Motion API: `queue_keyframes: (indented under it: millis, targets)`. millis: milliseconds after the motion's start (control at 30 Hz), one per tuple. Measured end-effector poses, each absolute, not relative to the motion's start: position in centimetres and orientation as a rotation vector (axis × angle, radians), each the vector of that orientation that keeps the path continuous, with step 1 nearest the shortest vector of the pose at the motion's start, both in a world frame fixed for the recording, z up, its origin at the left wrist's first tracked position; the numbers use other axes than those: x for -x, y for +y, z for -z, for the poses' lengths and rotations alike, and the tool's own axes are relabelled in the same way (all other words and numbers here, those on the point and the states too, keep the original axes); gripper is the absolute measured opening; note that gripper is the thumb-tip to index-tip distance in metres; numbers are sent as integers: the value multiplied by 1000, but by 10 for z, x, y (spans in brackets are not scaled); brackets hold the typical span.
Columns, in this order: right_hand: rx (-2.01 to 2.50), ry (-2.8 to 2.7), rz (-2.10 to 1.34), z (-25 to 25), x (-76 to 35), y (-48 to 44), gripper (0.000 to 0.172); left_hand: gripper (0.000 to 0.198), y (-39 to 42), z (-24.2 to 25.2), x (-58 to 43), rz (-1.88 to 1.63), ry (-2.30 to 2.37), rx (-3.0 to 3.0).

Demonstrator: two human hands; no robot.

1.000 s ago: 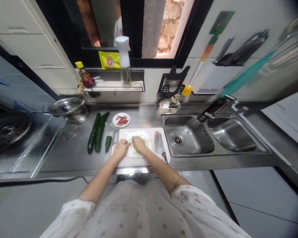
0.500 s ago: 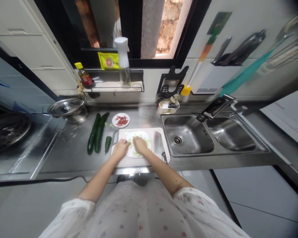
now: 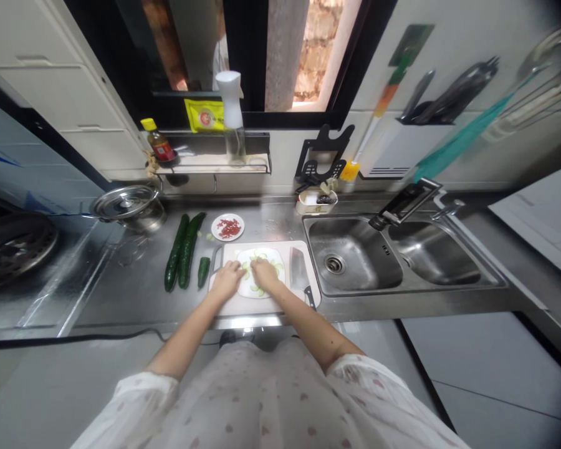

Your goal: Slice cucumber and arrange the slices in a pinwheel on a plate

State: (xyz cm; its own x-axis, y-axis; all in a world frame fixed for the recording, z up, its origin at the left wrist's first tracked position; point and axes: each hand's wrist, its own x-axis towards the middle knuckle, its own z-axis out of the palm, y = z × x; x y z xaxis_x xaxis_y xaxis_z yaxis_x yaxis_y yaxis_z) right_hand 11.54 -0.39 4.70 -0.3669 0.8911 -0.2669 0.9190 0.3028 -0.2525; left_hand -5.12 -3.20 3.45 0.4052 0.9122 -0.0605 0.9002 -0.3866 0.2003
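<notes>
The person's left hand (image 3: 227, 278) and right hand (image 3: 263, 272) are both resting over a white plate (image 3: 284, 275) that is sitting on a pale cutting board (image 3: 243, 305) at the front edge of the steel tabletop (image 3: 135, 293). The fingers of both hands are bending down onto the plate, the left by its near-left rim and the right over the middle. At this size I cannot tell whether either hand is pinching anything or only pressing flat. Thin cucumber slices (image 3: 277, 267) are lying scattered on the plate around the right hand. They are likely handling as light, wet, floppy discs, slippery on glazed ware and clinging to fingertips, so taking each by its edge with two fingertips looks safer than sliding it. The plate itself is looking stiff and breakable, best held at the rim. A cleaver (image 3: 300, 268) is lying just beside the plate on the board's right side, its handle pointing toward the person. Two whole cucumbers (image 3: 180, 251) and a short cut piece (image 3: 204, 271) are lying left of the board, and a small dish (image 3: 240, 231) of chopped red bits is standing behind it. The tabletop is shining, hard and probably slick, and the sink (image 3: 369, 262) is opening just right of the board.
</notes>
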Motion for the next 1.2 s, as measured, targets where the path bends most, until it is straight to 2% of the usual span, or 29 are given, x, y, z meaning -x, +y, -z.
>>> queue_keyframes:
  millis: [1200]
  targets:
    - [-1705, 2551, 521, -50, -110, -21, 34, 40, -26, -32, 57, -116, 1425, -2554]
